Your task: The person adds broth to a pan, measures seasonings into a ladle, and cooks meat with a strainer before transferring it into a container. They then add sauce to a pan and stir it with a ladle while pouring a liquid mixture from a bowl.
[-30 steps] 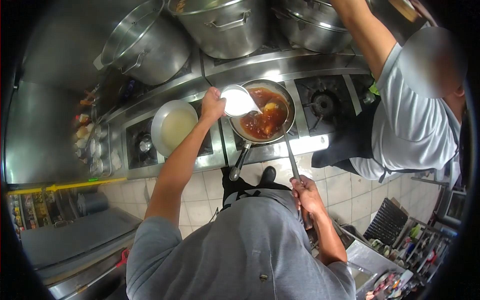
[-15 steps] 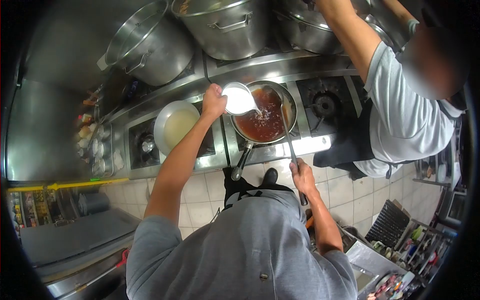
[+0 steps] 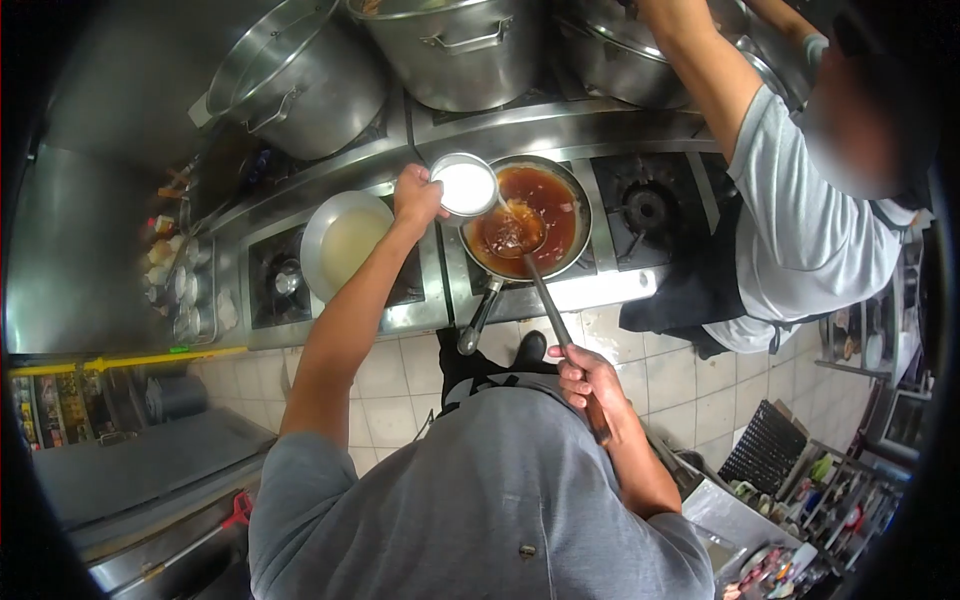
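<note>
My left hand (image 3: 418,193) grips a small round metal bowl (image 3: 437,176) of white liquid by its side. The bowl tilts over the left rim of a frying pan (image 3: 587,232), and a thin white stream runs into the pan. Red-brown sauce (image 3: 552,196) with small pale bits fills the pan. My right hand (image 3: 588,380) is closed around the long dark handle of a ladle (image 3: 547,300). The ladle's head is down in the sauce and partly hidden by it. The pan's handle (image 3: 478,318) points toward me, with neither hand on it.
Left of the frying pan, a pale pan (image 3: 318,240) of cloudy yellowish liquid sits on a burner. A gas burner (image 3: 645,210) lies to the right. Large stockpots (image 3: 455,65) line the back. Close on my right, another person (image 3: 800,220) reaches toward the back pots.
My right hand has moved left and toward me, swinging the ladle's head to the left side of the sauce. The bowl has shifted slightly left, still pouring.
</note>
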Demonstrator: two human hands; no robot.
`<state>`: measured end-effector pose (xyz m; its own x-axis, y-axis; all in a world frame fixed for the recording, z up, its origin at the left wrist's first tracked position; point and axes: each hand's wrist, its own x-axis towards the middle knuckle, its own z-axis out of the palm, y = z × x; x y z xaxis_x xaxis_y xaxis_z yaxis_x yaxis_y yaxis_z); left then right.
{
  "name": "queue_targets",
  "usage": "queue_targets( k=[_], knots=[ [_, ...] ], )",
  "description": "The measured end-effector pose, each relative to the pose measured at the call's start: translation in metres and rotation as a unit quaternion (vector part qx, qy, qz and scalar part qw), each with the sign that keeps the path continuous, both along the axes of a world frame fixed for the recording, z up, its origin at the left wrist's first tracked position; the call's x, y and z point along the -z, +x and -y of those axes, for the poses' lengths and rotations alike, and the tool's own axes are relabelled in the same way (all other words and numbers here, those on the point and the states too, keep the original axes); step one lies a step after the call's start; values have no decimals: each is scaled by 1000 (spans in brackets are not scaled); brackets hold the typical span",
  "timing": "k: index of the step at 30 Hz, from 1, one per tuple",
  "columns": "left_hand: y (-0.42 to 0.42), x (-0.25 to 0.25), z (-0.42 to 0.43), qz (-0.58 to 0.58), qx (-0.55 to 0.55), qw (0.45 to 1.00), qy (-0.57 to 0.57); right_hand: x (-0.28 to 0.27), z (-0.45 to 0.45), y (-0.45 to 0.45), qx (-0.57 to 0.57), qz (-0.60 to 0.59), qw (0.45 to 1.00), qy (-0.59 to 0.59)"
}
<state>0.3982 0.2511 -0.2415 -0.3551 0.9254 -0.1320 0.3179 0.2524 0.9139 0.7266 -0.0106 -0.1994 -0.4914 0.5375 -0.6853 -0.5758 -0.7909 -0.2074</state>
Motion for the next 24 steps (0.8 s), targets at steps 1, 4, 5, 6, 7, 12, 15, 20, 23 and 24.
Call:
queue_targets(
  k=[1, 4, 5, 6, 7, 12, 15, 20, 23, 24],
  knots=[
    [-1, -3, 6, 36, -3, 999, -6, -10, 1, 3, -20, 54, 998, 21],
    [-2, -16, 23, 96, -7, 995, -12, -23, 0, 17, -64, 128, 988, 54],
    [-4, -18, 29, 116, -7, 993, -11, -29, -2, 22, -74, 151, 984, 61],
    [-7, -19, 34, 119, -10, 993, -12, -35, -3, 27, -84, 173, 979, 68],
    [-11, -19, 40, 151, -7, 988, -16, -39, -6, 31, -85, 187, 977, 62],
    [-16, -23, 69, 209, -13, 978, -12, -42, -13, 41, -100, 261, 954, 108],
    [-14, -26, 80, 236, -33, 971, -2, -31, -17, 40, -144, 385, 896, 171],
    [-13, -34, 86, 271, -26, 962, 5, 15, -26, 37, -219, 553, 745, 302],
    [-10, -40, 86, 263, -23, 965, 13, 51, -34, 31, -221, 630, 633, 392],
    [-9, -41, 86, 262, -23, 965, 11, 60, -38, 28, -223, 646, 606, 408]
  ],
)
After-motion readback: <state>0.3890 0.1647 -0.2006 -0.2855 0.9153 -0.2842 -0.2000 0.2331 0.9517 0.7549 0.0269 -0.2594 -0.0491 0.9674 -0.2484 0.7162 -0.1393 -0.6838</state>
